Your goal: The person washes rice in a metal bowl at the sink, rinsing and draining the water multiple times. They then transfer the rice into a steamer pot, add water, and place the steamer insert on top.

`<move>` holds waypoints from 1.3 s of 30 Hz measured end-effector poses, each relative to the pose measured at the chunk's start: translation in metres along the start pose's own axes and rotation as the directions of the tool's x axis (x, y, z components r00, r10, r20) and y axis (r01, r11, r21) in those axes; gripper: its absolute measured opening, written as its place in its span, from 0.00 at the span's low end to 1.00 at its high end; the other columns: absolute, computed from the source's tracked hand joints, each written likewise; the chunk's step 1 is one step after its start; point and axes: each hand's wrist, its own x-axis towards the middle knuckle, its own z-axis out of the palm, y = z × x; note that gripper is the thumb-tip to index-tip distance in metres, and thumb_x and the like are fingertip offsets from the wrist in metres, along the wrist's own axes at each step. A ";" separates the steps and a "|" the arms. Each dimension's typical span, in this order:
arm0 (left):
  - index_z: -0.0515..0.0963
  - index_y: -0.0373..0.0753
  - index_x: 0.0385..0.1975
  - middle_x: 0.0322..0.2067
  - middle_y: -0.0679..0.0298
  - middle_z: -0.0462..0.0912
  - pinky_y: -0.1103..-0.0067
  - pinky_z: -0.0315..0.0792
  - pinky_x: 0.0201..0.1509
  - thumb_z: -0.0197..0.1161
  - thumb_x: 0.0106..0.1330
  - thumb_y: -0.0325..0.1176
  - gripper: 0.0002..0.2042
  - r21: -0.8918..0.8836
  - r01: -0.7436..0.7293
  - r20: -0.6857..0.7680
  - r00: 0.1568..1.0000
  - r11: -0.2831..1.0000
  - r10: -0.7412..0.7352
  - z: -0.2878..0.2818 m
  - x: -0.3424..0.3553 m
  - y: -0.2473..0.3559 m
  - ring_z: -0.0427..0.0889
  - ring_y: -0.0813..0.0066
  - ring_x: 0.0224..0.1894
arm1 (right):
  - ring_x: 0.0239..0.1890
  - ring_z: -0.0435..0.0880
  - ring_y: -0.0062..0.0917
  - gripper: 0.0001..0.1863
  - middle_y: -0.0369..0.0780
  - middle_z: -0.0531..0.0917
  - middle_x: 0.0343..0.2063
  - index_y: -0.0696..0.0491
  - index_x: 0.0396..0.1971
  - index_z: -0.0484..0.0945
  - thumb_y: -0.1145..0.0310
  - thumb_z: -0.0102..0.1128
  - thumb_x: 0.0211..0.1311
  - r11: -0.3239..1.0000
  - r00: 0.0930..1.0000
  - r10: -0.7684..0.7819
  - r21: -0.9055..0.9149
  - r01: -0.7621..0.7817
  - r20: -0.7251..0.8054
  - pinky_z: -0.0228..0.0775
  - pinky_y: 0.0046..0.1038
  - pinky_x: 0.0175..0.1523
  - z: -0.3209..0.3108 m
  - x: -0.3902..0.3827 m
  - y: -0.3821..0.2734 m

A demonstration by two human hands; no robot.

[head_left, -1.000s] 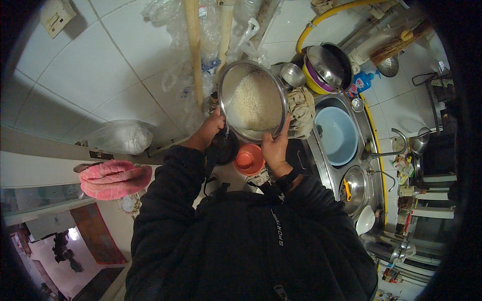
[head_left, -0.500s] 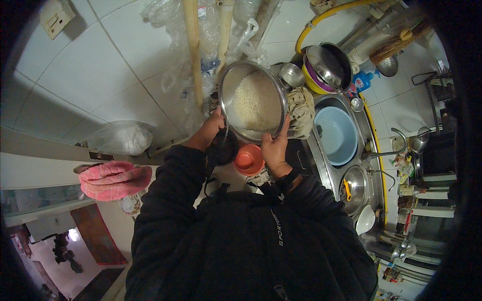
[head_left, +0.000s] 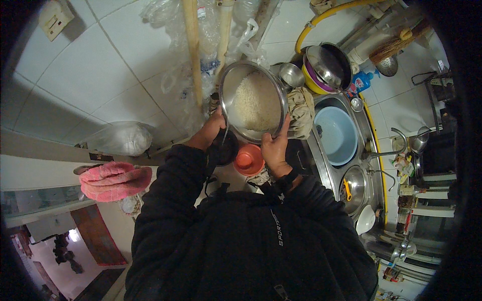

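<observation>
My left hand [head_left: 213,125] and right hand [head_left: 275,140] are closed on opposite sides of a steel bowl [head_left: 225,100] containing white rice [head_left: 251,98] in cloudy liquid. The bowl is held tilted, and a thin stream of liquid [head_left: 225,135] runs from its lower left rim toward a dark container [head_left: 226,150] underneath, which is partly hidden. A red plastic bowl [head_left: 256,160] sits below my right hand. Beige crumpled cloth [head_left: 301,113] lies just right of the steel bowl.
A steel sink [head_left: 374,145] at right holds a blue basin [head_left: 339,135] and a steel bowl [head_left: 357,183]. Stacked pots [head_left: 326,70] stand at back right. Plastic bags [head_left: 175,35] hang beside upright poles [head_left: 193,55]. A pink towel [head_left: 115,180] hangs at left.
The falling stream of liquid has narrowed and slightly changed shape. My hands and the steel bowl stay in about the same position.
</observation>
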 end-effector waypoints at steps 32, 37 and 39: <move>0.71 0.45 0.52 0.30 0.77 0.72 0.84 0.61 0.33 0.42 0.76 0.50 0.18 -0.041 0.031 -0.015 0.999 0.999 -0.032 -0.039 0.045 -0.083 0.63 0.85 0.28 | 0.67 0.63 0.43 0.46 0.59 0.60 0.65 0.64 0.70 0.38 0.82 0.53 0.52 0.998 1.000 0.004 -0.057 -0.005 -0.016 0.56 0.31 0.68 -0.001 0.006 0.015; 0.67 0.45 0.60 0.32 0.76 0.70 0.87 0.59 0.34 0.43 0.75 0.46 0.20 -0.010 0.139 -0.091 0.986 0.990 -0.140 -0.027 0.039 -0.065 0.62 0.85 0.30 | 0.67 0.63 0.43 0.47 0.59 0.60 0.65 0.64 0.70 0.38 0.82 0.53 0.51 0.998 0.999 0.030 -0.061 -0.031 -0.014 0.56 0.30 0.68 -0.002 0.006 0.014; 0.62 0.45 0.65 0.34 0.76 0.70 0.87 0.60 0.36 0.43 0.75 0.43 0.21 -0.035 0.057 -0.068 0.996 0.998 -0.059 -0.021 0.033 -0.057 0.63 0.85 0.31 | 0.67 0.64 0.43 0.46 0.58 0.60 0.65 0.64 0.70 0.38 0.82 0.53 0.52 0.999 0.999 0.035 -0.040 -0.036 -0.017 0.56 0.30 0.68 -0.002 0.006 0.014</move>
